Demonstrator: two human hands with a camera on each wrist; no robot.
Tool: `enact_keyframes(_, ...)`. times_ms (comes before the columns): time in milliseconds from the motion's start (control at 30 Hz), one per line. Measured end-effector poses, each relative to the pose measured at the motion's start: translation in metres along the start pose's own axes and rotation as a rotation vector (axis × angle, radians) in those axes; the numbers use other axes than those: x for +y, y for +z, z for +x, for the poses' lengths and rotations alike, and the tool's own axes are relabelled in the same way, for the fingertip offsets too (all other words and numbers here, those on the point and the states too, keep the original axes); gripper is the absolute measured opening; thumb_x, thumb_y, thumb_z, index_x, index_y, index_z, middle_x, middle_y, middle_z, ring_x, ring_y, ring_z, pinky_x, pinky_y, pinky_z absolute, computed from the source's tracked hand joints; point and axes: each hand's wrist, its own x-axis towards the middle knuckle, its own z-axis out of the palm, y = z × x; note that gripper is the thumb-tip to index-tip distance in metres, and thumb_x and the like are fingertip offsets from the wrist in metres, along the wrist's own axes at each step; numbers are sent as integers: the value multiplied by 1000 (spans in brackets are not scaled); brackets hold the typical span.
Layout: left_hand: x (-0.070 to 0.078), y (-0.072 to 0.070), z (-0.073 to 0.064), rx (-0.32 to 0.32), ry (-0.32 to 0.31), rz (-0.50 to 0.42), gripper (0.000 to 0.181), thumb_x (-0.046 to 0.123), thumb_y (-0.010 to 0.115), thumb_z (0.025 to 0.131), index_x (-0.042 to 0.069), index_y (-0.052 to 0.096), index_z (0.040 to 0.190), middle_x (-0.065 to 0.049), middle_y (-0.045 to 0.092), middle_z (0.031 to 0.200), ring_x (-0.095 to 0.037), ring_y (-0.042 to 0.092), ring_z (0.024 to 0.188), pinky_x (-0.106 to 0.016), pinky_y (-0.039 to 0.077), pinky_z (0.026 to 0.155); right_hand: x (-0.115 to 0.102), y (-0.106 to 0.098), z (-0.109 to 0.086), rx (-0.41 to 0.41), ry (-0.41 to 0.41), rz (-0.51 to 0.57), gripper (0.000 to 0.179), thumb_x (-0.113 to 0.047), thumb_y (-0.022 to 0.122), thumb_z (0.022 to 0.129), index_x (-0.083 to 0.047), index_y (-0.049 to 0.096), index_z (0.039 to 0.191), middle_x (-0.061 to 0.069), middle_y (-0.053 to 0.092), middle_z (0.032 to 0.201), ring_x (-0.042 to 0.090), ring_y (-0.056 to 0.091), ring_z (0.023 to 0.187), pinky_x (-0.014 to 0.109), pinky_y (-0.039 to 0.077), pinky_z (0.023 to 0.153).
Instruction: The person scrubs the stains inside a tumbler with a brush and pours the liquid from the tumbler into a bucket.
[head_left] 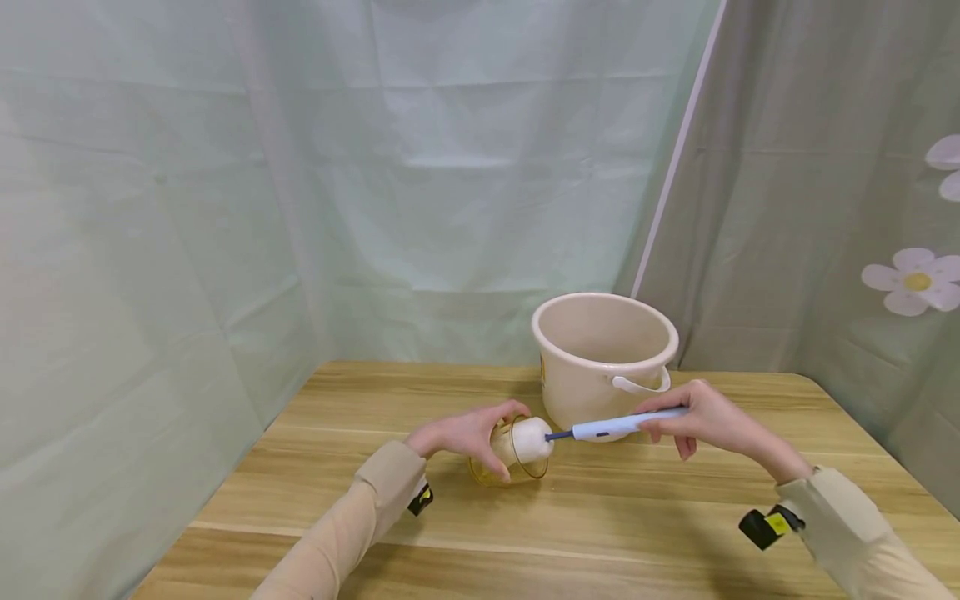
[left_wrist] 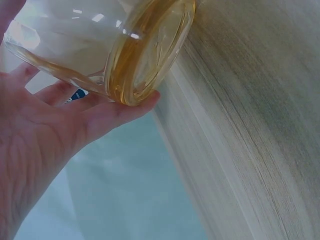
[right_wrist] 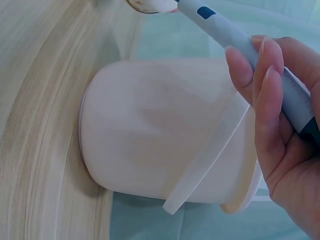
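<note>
My left hand (head_left: 472, 437) grips an amber glass cup (left_wrist: 75, 42) around its side, fingers and thumb on opposite sides. The cup is tipped over, its mouth facing right and its thick base (left_wrist: 132, 60) toward the wrist camera. A white sponge head (head_left: 532, 439) sits partly inside the mouth. It belongs to a cup brush with a dark blue neck and a light blue handle (head_left: 611, 427). With thumb and fingers my right hand (head_left: 708, 419) holds that handle near its far end, the brush nearly level.
Behind the brush stands a cream bucket (head_left: 592, 387) with its white handle (head_left: 633, 385) hanging at the front right. Everything is on a wooden table (head_left: 360, 483). Pale green curtains (head_left: 480, 208) enclose the back and sides.
</note>
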Motion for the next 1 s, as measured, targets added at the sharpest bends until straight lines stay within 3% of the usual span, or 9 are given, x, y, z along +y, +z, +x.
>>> enact_keyframes(467, -2, 1, 1, -8, 8, 13, 83, 28, 84, 60, 22, 37, 128, -1, 46, 113, -15, 46, 98, -30, 39, 78, -3, -2, -2, -15, 18, -25, 21, -12, 63, 85, -1, 65, 103, 5, 62, 67, 18, 53, 39, 32, 43, 35)
enact_keyframes(700, 2, 0, -1, -8, -19, 10, 85, 27, 85, 60, 18, 37, 129, -3, 43, 111, -14, 48, 89, -30, 41, 73, -2, -3, -4, -18, 33, -41, 20, -13, 63, 85, -4, 66, 102, 2, 61, 66, 18, 52, 39, 32, 43, 35)
enact_keyframes(1000, 2, 0, -1, -8, -1, 10, 86, 24, 84, 60, 13, 36, 130, -5, 45, 108, -14, 48, 89, -29, 40, 74, 0, -4, -6, -46, 25, -25, 20, -12, 63, 85, -3, 65, 102, 2, 62, 66, 18, 52, 38, 32, 43, 35)
